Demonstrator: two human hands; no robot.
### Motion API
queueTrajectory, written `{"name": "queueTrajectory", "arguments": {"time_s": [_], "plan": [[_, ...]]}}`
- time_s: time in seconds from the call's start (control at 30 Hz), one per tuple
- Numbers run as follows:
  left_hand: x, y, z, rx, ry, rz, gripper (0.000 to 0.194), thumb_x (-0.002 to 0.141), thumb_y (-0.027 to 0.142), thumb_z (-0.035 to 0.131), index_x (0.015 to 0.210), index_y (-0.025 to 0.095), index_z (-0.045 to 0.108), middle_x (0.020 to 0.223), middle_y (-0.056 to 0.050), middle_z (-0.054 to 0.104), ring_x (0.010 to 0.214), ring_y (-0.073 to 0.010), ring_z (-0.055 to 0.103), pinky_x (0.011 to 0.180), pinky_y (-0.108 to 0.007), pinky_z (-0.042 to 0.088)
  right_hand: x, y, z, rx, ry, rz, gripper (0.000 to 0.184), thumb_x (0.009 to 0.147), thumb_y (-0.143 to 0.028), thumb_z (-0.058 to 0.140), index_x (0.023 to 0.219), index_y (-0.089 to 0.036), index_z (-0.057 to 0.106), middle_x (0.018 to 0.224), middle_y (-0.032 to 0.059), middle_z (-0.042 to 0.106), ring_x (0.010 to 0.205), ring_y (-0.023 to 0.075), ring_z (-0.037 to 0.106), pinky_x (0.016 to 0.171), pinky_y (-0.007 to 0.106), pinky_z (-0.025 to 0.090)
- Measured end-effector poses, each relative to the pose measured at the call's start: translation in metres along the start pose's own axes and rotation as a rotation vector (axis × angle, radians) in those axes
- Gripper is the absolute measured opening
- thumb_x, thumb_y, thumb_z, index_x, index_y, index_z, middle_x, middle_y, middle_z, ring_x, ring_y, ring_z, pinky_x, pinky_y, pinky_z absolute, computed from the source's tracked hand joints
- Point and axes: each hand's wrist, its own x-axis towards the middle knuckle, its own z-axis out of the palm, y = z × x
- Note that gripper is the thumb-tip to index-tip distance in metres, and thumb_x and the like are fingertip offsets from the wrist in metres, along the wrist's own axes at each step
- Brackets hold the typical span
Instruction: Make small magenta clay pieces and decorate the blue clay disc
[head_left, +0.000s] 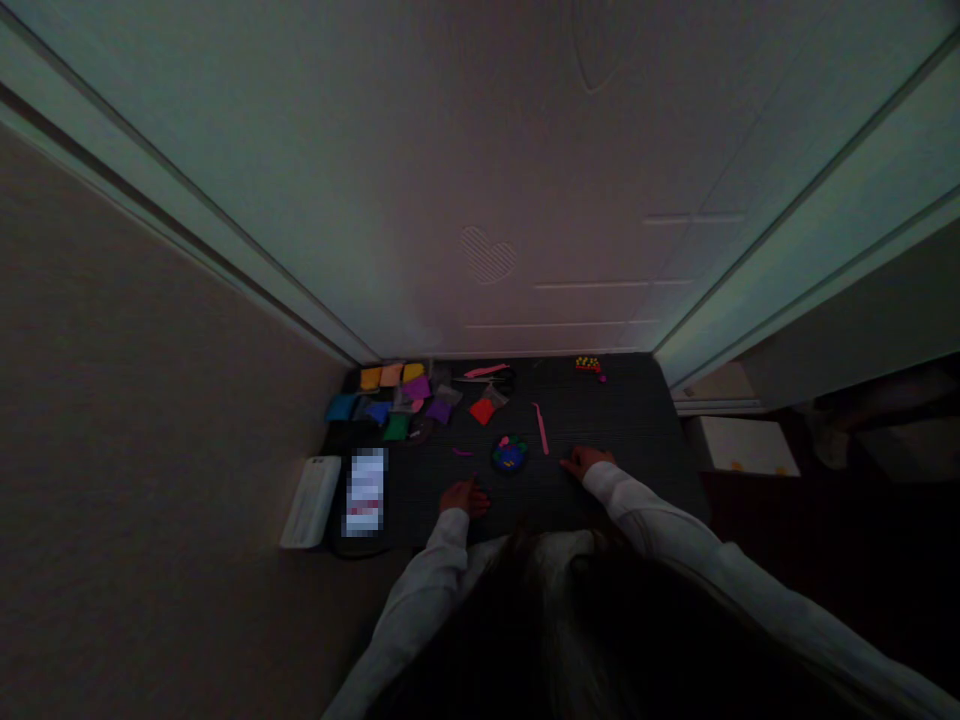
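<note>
1. While I lean over a dark ribbed mat (622,420) on the floor, my left hand (465,497) and right hand (589,461) hold nothing. Both are open, fingers loosely curled, low at the mat; the dim light hides whether they touch it.
2. A round blue clay piece (510,455), flecked with pink and green, lies between my hands, at 2 o'clock from the left and 9 o'clock from the right. It is near both and held by neither.
3. A slim pink modelling tool (540,428) lies at 11 o'clock from my right hand.
4. Small packets of coloured clay (390,400) spread at 10 to 11 o'clock from my left hand, and a phone with a blurred screen (365,492) lies at 9 o'clock.
5. No piece is being worked at this moment. Lifting the clay piece would call for a short reach inward and fingers closing around its edge.
</note>
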Motion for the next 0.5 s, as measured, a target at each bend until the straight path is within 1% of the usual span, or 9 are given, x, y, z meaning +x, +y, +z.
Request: {"name": "queueTrajectory", "arguments": {"time_s": [0.07, 0.13, 0.23, 0.33, 0.43, 0.5], "plan": [[0.0012, -0.0009, -0.0008, 0.015, -0.027, 0.02, 0.016, 0.07, 0.028, 0.043, 0.061, 0.014, 0.045, 0.039, -0.001, 0.05, 0.035, -0.016, 0.052, 0.036, -0.027, 0.041, -0.0012, 0.0025, -0.001, 0.002, -0.004, -0.023, 0.035, 0.066, -0.053, 0.035, 0.072, -0.022, 0.049, 0.079, 0.0007, 0.055, 0.074, 0.0154, 0.049, 0.066, 0.031, 0.028], [0.0026, -0.0019, -0.0016, 0.025, -0.04, 0.03, 0.016, 0.07, 0.028, 0.042, 0.062, 0.014, 0.044, 0.039, -0.001, 0.05, 0.036, -0.016, 0.053, 0.036, -0.026, 0.041, -0.0032, 0.004, -0.0014, 0.001, -0.003, -0.045, 0.031, 0.063, -0.052, 0.042, 0.072, -0.022, 0.049, 0.082, -0.0004, 0.055, 0.078, 0.015, 0.048, 0.067, 0.03, 0.028], [0.0033, -0.0023, -0.0021, 0.038, -0.046, 0.035, 0.016, 0.07, 0.028, 0.042, 0.063, 0.014, 0.044, 0.039, -0.001, 0.05, 0.036, -0.0161, 0.053, 0.036, -0.026, 0.041, -0.0043, 0.0029, -0.0001, -0.008, 0.008, -0.051, 0.033, 0.058, -0.052, 0.048, 0.072, -0.022, 0.048, 0.083, -0.0004, 0.054, 0.079, 0.016, 0.047, 0.068, 0.031, 0.027], [0.0019, -0.0012, -0.002, 0.051, -0.048, 0.037, 0.016, 0.071, 0.028, 0.041, 0.064, 0.014, 0.044, 0.039, 0.0, 0.05, 0.036, -0.0159, 0.053, 0.037, -0.026, 0.041, -0.0017, 0.0011, 0.0019, -0.014, 0.016, -0.036, 0.037, 0.061, -0.055, 0.042, 0.072, -0.021, 0.049, 0.08, 0.0016, 0.055, 0.076, 0.0175, 0.048, 0.067, 0.034, 0.027], [0.0, 0.0001, -0.0017, 0.06, -0.044, 0.033, 0.016, 0.071, 0.028, 0.041, 0.064, 0.014, 0.044, 0.038, 0.0, 0.05, 0.036, -0.0155, 0.053, 0.037, -0.026, 0.041, 0.0009, 0.0028, 0.0022, -0.014, 0.006, -0.035, 0.037, 0.067, -0.054, 0.033, 0.073, -0.021, 0.049, 0.076, 0.0025, 0.056, 0.073, 0.0171, 0.05, 0.065, 0.033, 0.028], [-0.0007, 0.0005, -0.0017, 0.06, -0.046, 0.032, 0.016, 0.071, 0.028, 0.04, 0.064, 0.014, 0.044, 0.038, 0.0, 0.05, 0.036, -0.0152, 0.053, 0.037, -0.026, 0.042, 0.0006, 0.0049, 0.0015, -0.014, 0.0, -0.049, 0.034, 0.066, -0.053, 0.036, 0.072, -0.022, 0.05, 0.077, 0.0014, 0.056, 0.073, 0.0161, 0.05, 0.065, 0.032, 0.028]]}}
